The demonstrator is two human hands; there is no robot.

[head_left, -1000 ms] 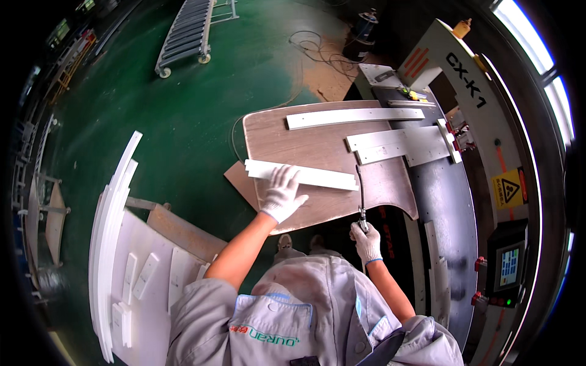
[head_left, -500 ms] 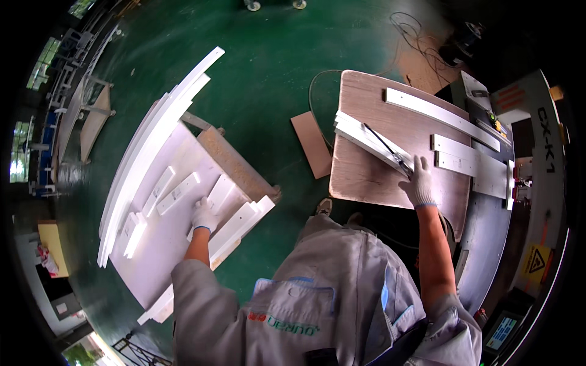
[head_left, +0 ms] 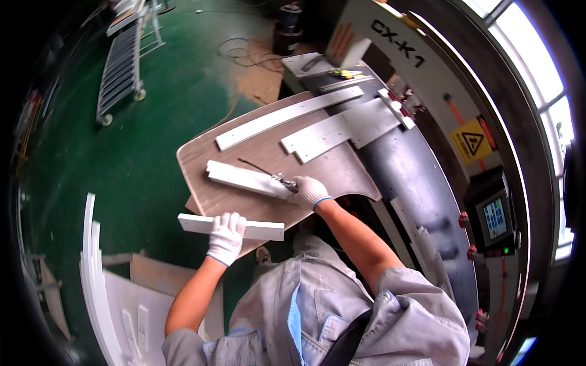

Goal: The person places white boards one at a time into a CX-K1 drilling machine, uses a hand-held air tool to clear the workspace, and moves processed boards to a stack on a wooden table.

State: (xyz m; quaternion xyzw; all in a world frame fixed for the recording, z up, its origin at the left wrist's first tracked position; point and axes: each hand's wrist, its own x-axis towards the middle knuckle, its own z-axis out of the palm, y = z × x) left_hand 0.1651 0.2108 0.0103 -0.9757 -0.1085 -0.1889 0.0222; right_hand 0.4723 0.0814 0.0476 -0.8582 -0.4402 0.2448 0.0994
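Observation:
My left hand [head_left: 226, 236], in a white knit glove, is closed around a short white board [head_left: 264, 230] with small holes near its ends. It holds the board over the near edge of a wood-grain tabletop [head_left: 201, 160]. My gloved right hand [head_left: 311, 191] is closed on a metal air blow gun [head_left: 282, 180] with a long thin dark nozzle. The blow gun lies across a small stack of white strips [head_left: 239, 179] on the tabletop. Part of its handle is hidden by my fingers.
Beyond the stack lie a long white strip [head_left: 287, 117] and shorter white boards [head_left: 323, 134]. A machine with a dark bed [head_left: 409, 177] and control screen [head_left: 494, 218] stands at right. More white strips lie on a pale board [head_left: 165, 299] at lower left. A wheeled rack [head_left: 120, 67] stands far left.
My left hand has lifted a white board from the left-hand pile and brought it to the tabletop. My view has swung right; my right hand stays at the blow gun.

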